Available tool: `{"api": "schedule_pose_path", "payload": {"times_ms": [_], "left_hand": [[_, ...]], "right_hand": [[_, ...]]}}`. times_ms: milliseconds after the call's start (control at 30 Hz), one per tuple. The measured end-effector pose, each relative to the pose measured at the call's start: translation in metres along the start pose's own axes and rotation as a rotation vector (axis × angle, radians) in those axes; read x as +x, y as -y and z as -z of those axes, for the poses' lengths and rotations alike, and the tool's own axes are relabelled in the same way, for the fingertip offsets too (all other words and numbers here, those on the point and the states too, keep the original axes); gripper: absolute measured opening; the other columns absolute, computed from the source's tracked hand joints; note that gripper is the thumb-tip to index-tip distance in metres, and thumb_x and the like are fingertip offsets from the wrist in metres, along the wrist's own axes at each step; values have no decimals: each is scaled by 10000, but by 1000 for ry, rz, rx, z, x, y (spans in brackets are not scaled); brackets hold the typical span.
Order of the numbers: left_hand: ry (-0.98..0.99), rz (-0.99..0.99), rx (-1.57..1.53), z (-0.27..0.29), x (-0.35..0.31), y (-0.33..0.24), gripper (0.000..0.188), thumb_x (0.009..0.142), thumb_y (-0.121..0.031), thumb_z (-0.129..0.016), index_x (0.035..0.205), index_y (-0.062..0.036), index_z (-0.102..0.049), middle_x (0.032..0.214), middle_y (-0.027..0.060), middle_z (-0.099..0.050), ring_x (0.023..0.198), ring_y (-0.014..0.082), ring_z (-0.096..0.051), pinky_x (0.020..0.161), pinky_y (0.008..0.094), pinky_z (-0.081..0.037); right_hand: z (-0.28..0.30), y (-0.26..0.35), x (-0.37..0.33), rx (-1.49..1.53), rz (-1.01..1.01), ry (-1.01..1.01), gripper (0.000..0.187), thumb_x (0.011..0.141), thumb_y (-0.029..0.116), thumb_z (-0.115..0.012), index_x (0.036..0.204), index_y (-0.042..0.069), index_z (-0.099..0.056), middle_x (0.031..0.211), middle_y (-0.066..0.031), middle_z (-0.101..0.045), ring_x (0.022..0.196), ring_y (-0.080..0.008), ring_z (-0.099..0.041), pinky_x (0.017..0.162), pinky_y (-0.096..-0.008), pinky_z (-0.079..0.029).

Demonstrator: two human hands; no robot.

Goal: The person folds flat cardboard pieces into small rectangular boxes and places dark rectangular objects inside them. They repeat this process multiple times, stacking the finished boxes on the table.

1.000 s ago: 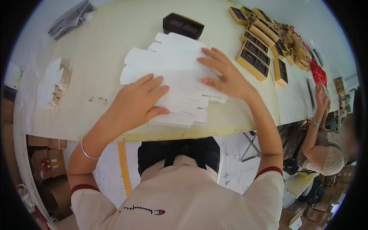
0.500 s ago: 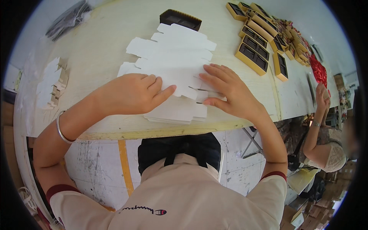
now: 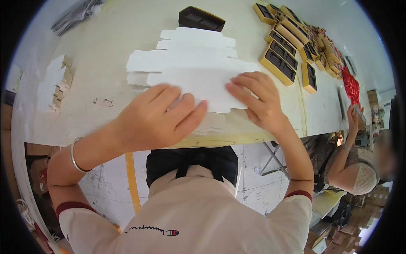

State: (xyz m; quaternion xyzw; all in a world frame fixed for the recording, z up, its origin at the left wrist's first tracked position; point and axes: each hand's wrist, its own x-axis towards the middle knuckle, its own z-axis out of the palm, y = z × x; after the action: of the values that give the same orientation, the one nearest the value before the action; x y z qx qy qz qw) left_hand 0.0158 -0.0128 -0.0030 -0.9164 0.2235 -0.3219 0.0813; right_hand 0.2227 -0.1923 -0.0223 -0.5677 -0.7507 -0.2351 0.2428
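Flat on the worktable lies a white cardboard box blank (image 3: 194, 63) with tabs along its sides. Under its near edge shows a stack of further white blanks (image 3: 211, 123). My left hand (image 3: 163, 112), slightly blurred, rests over the near left part of the upper blank, fingers bent and apart, thumb stretched toward the middle. My right hand (image 3: 258, 99) is at the near right side, its spread fingertips on the blank's surface; its thumb is mostly hidden. Neither hand shows a firm grip. Just beyond the blank stands a dark brown plastic tray (image 3: 202, 19).
Several gold boxes with dark inserts (image 3: 279, 63) crowd the far right, near red ribbon (image 3: 351, 82). Folded white card pieces (image 3: 61, 80) stand at the left. A dark plastic bundle (image 3: 78, 17) lies far left. Another person (image 3: 353, 169) works at the right.
The upper blank has turned and shifted, now lying squarer, with its right side reaching farther right. Both hands have moved slightly right, the left also toward me. The co-worker's hand has lowered a little.
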Motion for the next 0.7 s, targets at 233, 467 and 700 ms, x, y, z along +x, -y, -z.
{"api": "schedule_pose_path", "payload": {"times_ms": [233,467,700], "left_hand": [[85,405,-406,-19,-14,3,263,756,-6,-637,1019,-16,-627,854,87,-574,658,203,-571,601,304,-489],[74,465,-195,-48,-5,25,284,727,-76,-700,1003,-66,-638,906,68,-606,776,215,-580,666,317,-483],[156,262,-286,-38,-15,34,268,696,-129,-733,927,-38,-635,902,44,-604,812,205,-573,672,302,-489]], "right_hand": [[-19,21,1,385,-345,54,178,773,82,-712,923,28,-631,858,-112,-608,774,-287,-580,709,-370,-463],[-31,22,17,330,-502,110,188,755,39,-698,927,31,-621,901,-103,-581,792,-266,-562,698,-356,-464],[-19,20,18,135,-186,214,263,715,87,-694,944,-5,-604,905,-93,-541,862,-244,-546,778,-334,-445]]}}
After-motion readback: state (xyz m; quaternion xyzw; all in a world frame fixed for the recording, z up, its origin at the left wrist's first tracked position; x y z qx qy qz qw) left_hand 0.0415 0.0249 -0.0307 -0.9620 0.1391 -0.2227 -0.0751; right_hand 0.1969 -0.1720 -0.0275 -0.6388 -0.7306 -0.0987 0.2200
